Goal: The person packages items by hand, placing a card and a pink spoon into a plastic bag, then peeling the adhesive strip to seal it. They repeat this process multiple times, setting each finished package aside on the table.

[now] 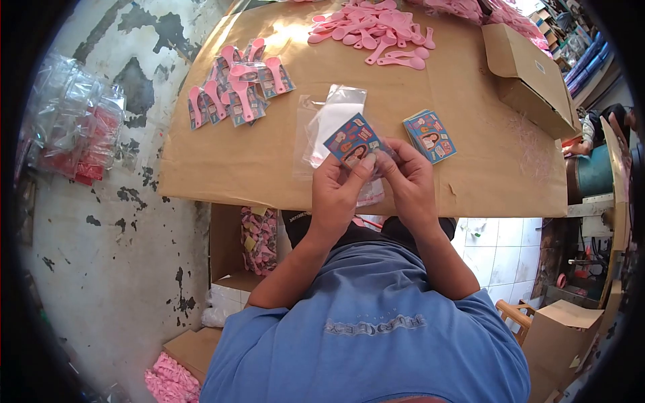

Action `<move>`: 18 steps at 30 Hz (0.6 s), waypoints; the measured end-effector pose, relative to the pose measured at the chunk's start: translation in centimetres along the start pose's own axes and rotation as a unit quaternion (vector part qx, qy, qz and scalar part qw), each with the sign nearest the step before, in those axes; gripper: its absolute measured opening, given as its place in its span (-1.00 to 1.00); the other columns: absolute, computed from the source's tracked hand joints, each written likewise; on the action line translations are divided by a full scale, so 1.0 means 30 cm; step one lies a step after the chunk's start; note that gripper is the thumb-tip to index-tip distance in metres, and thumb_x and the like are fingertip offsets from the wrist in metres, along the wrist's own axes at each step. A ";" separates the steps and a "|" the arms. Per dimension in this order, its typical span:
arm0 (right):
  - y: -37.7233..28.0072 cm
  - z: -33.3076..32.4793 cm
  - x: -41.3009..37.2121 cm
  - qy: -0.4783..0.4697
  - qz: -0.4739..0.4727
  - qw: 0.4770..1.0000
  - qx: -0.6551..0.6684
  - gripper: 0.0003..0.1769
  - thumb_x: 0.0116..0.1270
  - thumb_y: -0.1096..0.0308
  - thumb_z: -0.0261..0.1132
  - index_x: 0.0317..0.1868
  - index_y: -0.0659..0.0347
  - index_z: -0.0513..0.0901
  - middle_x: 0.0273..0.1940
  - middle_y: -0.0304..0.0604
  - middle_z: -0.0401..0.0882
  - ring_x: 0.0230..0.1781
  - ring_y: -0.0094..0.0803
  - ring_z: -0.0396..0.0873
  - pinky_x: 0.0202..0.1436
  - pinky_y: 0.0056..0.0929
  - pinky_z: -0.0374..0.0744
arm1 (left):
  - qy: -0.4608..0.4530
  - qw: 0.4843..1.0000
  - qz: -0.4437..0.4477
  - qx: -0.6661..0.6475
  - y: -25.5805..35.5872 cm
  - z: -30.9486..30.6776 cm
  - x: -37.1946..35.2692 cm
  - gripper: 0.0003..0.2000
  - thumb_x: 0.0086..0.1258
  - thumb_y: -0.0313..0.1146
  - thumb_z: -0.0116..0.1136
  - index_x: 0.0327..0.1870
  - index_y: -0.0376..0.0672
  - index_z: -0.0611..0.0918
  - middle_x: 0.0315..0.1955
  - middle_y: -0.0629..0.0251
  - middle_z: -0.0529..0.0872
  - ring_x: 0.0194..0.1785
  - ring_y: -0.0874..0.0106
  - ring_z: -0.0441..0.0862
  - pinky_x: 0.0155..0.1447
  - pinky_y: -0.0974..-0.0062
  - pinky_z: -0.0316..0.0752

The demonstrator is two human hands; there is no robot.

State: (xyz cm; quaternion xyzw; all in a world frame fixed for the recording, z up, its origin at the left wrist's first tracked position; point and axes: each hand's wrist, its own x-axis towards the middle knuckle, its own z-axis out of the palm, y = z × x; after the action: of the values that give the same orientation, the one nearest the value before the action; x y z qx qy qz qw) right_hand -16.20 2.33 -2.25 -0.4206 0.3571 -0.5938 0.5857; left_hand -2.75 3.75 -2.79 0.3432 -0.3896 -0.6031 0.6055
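Observation:
Close to the table's front edge, my left hand (340, 190) pinches a blue printed card (348, 136) with a picture of a person on it, thumb on its face. My right hand (411, 176) closes its fingers at the card's right corner, on a clear plastic bag (371, 195) that hangs down between the hands. How far the card sits inside the bag is hidden by the fingers. Behind the card lie clear bags with a white sheet (344, 107). A stack of the same cards (431, 137) rests to the right of my right hand.
A pile of pink plastic spoons (376, 28) lies at the back of the brown-covered table (255, 168). Pink spoons packed with cards (238, 87) are heaped at the left. An open cardboard box (531, 80) stands at the right. Plastic bags (74, 121) hang on the left wall.

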 end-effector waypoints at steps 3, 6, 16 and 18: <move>0.015 -0.031 -0.013 -0.049 0.032 0.998 -0.002 -0.77 0.54 0.37 0.39 0.04 0.38 0.68 -0.20 -0.19 0.78 -0.28 -0.65 0.69 -0.27 -0.58 0.69 | 0.002 0.997 0.019 -0.081 0.038 0.021 0.004 -0.49 0.60 -0.54 0.10 0.55 -0.26 0.38 0.38 -0.03 0.59 0.44 0.25 0.56 0.46 0.28 0.53; 0.010 -0.036 -0.030 -0.062 0.067 0.996 0.000 -0.77 0.54 0.38 0.40 0.03 0.38 0.67 -0.24 -0.21 0.76 -0.32 -0.65 0.68 -0.33 -0.61 0.68 | -0.019 0.988 0.035 -0.152 0.061 0.013 0.037 -0.37 0.60 -0.54 -0.02 0.68 -0.07 0.19 0.50 -0.21 0.42 0.57 0.02 0.40 0.55 0.09 0.47; -0.004 -0.028 -0.073 -0.028 0.080 0.996 0.030 -0.77 0.52 0.33 0.43 -0.05 0.32 0.62 -0.31 -0.23 0.70 -0.55 -0.70 0.57 -0.54 -0.68 0.55 | -0.054 0.955 0.032 -0.291 0.037 0.015 0.070 -0.35 0.61 -0.52 -0.03 0.69 0.07 0.17 0.14 0.06 0.66 0.27 0.21 0.66 0.52 0.00 0.52; 0.024 -0.048 -0.067 -0.022 0.079 0.996 0.037 -0.78 0.52 0.34 0.43 -0.09 0.30 0.60 -0.33 -0.25 0.67 -0.55 -0.70 0.57 -0.55 -0.68 0.54 | -0.074 0.952 0.028 -0.294 0.033 0.028 0.072 -0.36 0.61 -0.52 -0.03 0.68 0.01 0.17 0.05 0.13 0.66 0.20 0.27 0.68 0.50 0.02 0.54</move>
State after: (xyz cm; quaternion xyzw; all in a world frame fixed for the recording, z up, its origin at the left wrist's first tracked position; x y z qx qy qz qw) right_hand -17.32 4.18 -3.62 -0.3818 0.3542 -0.5491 0.6537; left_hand -3.11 1.67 -1.41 0.0929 -0.2482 -0.6977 0.6656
